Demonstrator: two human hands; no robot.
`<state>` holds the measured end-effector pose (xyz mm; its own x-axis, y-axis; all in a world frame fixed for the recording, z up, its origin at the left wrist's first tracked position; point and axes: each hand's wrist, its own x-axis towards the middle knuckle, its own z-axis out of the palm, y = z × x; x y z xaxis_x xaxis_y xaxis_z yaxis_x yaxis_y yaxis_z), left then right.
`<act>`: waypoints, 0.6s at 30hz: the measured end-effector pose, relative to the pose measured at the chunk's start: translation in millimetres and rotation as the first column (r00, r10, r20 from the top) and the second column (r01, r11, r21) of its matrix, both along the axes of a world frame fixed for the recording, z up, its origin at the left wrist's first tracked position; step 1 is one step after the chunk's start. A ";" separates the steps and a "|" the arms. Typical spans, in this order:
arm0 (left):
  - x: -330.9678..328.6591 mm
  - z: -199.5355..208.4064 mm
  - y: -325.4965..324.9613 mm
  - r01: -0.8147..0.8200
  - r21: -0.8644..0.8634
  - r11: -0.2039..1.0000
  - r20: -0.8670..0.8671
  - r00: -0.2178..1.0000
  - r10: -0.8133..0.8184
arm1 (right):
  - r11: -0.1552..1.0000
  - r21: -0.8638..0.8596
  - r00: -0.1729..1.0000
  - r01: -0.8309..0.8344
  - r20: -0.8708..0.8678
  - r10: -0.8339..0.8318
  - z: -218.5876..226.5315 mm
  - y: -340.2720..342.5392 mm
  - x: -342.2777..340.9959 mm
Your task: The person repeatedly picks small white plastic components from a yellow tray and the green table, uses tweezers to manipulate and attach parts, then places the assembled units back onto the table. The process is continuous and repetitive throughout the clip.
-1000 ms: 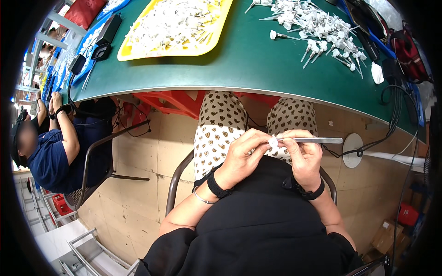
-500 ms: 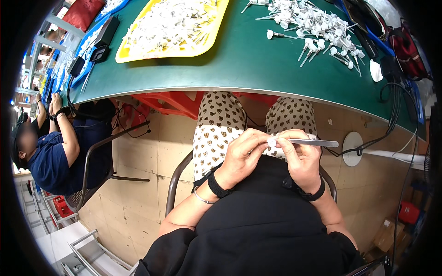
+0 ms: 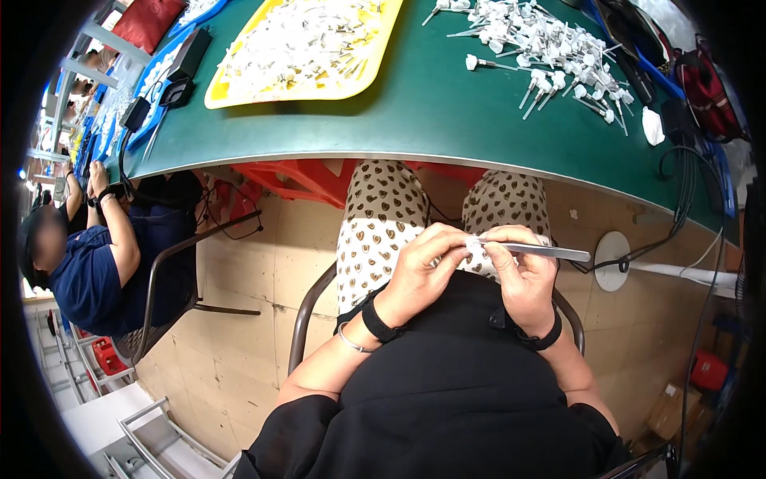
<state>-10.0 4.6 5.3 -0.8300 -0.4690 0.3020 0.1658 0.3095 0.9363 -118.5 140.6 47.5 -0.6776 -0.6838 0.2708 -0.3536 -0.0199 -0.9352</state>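
Observation:
Over my lap, my left hand pinches a small white plastic part between thumb and fingers. My right hand is closed on metal tweezers, whose broad end sticks out to the right. The tweezers' tips meet the white part where my fingertips come together; the exact contact is hidden. Beyond the hands, on the green table, lies a loose pile of white-headed parts with thin stems. To its left a yellow tray holds many more small white pieces.
Left of me a person in a dark blue shirt sits on a chair at the same table. Black cables hang off the table's right end, near a white pole with a round base. A red stool stands under the table.
The tweezers have tilted slightly, their broad end now a little lower and farther right. Both hands stay together around the white part. The whole view has shifted very slightly.

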 end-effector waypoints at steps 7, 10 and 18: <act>1.5 0.0 -0.7 -0.004 -0.021 1.000 0.002 1.000 0.004 | 1.000 0.004 1.000 0.012 0.023 -0.012 -5.0 -1.3 0.8; 1.9 0.2 -1.2 -0.006 -0.038 0.999 0.007 1.000 0.006 | 1.000 0.008 0.999 0.018 0.048 -0.018 -5.2 -1.6 1.6; 1.9 0.4 -0.7 -0.009 -0.027 1.000 0.012 1.000 0.009 | 1.000 -0.001 0.998 0.030 0.060 -0.030 -5.0 -2.6 2.8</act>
<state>-8.1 3.9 5.7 -0.8292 -0.4685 0.3047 0.1518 0.3359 0.9296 -115.7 138.0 42.5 -0.7126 -0.6625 0.2309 -0.2978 -0.0123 -0.9545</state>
